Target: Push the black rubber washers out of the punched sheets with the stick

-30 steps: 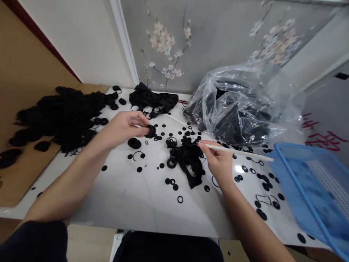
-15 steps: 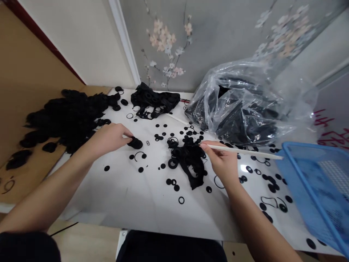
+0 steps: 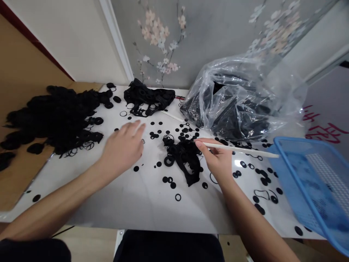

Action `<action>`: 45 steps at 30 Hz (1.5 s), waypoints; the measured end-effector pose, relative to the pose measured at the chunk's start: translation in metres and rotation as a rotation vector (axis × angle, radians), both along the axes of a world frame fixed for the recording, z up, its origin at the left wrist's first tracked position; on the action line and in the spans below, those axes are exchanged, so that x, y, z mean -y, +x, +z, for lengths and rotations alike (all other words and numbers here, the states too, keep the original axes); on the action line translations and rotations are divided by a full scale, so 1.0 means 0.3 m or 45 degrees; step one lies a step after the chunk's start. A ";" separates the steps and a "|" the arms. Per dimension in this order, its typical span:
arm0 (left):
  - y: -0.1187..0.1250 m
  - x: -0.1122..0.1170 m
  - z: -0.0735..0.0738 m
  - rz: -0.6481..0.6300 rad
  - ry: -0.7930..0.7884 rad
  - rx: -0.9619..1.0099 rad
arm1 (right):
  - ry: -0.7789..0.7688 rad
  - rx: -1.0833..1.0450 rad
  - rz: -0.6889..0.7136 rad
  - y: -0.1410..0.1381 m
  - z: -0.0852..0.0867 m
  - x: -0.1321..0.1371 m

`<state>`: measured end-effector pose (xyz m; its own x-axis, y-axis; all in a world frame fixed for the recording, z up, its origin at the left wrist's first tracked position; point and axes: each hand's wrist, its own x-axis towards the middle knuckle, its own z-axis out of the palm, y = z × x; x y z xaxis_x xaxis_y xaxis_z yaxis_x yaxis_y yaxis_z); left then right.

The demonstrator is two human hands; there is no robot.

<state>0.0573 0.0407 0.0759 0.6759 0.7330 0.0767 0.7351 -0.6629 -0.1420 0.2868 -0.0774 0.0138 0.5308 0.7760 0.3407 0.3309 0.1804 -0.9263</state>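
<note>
My left hand (image 3: 124, 147) lies flat on the white table (image 3: 131, 196), fingers stretched out over small black rubber discs. It covers the spot where a black round piece lay. My right hand (image 3: 218, 160) is closed on a thin white stick (image 3: 242, 149) that points right. Just left of that hand sits a tangled clump of black rubber webbing and rings (image 3: 184, 158). Loose black discs and rings (image 3: 170, 180) are scattered all around both hands.
A big heap of black rubber pieces (image 3: 57, 116) lies at the left, partly on brown cardboard (image 3: 16, 174). Another black clump (image 3: 148, 98) sits at the back. A clear plastic bag of black material (image 3: 237, 105) stands at the right, beside a blue mesh basket (image 3: 313, 189).
My left hand put down the black round piece it held, then spread flat on the table over it. My right hand kept the stick almost still.
</note>
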 end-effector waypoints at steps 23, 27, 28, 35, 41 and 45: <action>0.111 0.068 -0.061 -0.394 -1.014 1.292 | -0.026 -0.656 0.399 -0.121 0.074 0.032; 0.106 0.071 -0.057 -0.386 -1.042 1.307 | -0.060 -0.653 0.400 -0.124 0.075 0.032; 0.106 0.072 -0.057 -0.369 -1.066 1.319 | -0.062 -0.654 0.407 -0.124 0.073 0.032; 0.115 0.078 -0.061 -0.217 -1.161 1.359 | -0.044 -0.610 0.371 -0.126 0.062 0.033; 0.116 0.078 -0.061 -0.205 -1.158 1.345 | -0.056 -0.546 0.324 -0.128 0.066 0.036; 0.116 0.082 -0.068 -0.187 -1.134 1.333 | 0.004 -0.308 0.303 -0.123 0.054 0.039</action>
<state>0.0921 0.0162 0.0555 0.6692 0.7299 0.1393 0.1514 -0.3175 0.9361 0.2498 -0.0892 0.0299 0.4004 0.8872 0.2294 0.0500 0.2288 -0.9722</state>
